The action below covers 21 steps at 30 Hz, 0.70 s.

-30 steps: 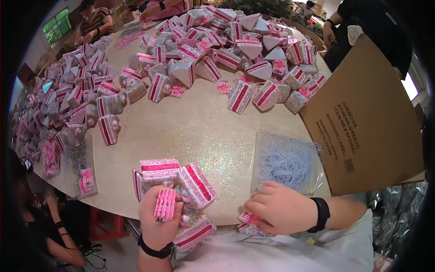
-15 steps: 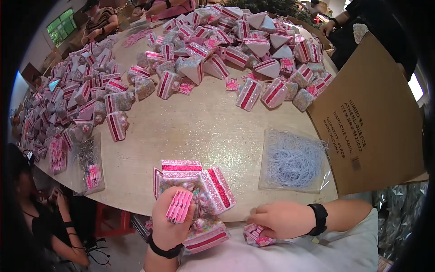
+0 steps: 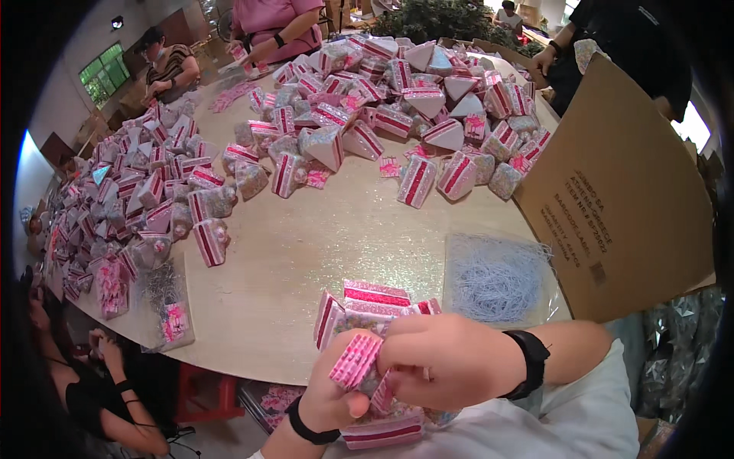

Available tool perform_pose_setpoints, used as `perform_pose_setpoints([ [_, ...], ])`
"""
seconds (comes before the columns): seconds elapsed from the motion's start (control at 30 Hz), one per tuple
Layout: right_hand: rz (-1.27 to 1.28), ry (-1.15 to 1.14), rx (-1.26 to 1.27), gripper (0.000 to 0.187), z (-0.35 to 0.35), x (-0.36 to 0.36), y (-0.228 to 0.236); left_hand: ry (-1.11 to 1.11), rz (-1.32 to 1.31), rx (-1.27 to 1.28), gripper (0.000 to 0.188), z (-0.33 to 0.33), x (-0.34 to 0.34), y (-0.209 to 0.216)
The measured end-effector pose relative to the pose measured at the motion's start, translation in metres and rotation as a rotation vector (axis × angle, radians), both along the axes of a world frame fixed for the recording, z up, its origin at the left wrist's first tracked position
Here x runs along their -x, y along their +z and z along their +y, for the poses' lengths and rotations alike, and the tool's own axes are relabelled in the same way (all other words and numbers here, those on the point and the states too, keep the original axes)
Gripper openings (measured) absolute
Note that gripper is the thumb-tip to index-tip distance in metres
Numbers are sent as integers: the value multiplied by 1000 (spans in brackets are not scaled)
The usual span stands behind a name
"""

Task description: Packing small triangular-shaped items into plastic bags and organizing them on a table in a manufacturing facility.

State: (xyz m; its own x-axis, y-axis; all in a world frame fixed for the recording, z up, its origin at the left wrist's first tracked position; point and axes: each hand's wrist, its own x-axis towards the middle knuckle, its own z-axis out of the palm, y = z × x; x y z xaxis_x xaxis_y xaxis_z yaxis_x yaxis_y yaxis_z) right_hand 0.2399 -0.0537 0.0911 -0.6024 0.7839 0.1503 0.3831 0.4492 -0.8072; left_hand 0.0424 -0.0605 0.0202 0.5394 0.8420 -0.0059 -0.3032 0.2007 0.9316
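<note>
My left hand (image 3: 325,394) is closed around a stack of small pink cards (image 3: 356,362) at the near table edge. Against its fingers my right hand (image 3: 451,359) has its fingertips curled together; what they pinch is hidden behind the knuckles. Glittery cake-slice ornaments with pink and white layers are bunched around both hands. One such cake slice (image 3: 377,295) stands just beyond them, another slice (image 3: 329,317) leans to its left, and a lower slice (image 3: 382,433) shows beneath my wrists. Part of a pink card (image 3: 382,395) shows between the hands.
A big heap of cake slices (image 3: 325,145) covers the far and left table. On the right lie a bag of pale shredded filler (image 3: 497,279) and a cardboard box (image 3: 612,206). A clear bag (image 3: 164,302) lies left. Other people sit or stand around the table.
My right hand has moved left and up from the table edge, where it held a cake slice with a pink card, to meet my left hand. My left hand and the bunched slices have shifted right.
</note>
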Motion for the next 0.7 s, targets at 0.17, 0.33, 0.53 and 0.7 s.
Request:
perform_pose_setpoints([
  [0.17,138,-160,-40,16,0,8,-16,-35,-64,-114,83,0,-6,-6],
  [0.33,61,-335,-111,22,-5,10,-14,-117,324,-403,47,11,-7,7],
  [0.53,13,-137,-464,26,-2,4,-24,-209,250,-454,42,8,-15,5],
  [0.7,89,-141,-414,25,0,8,-30,-274,127,-148,45,5,-10,1],
])
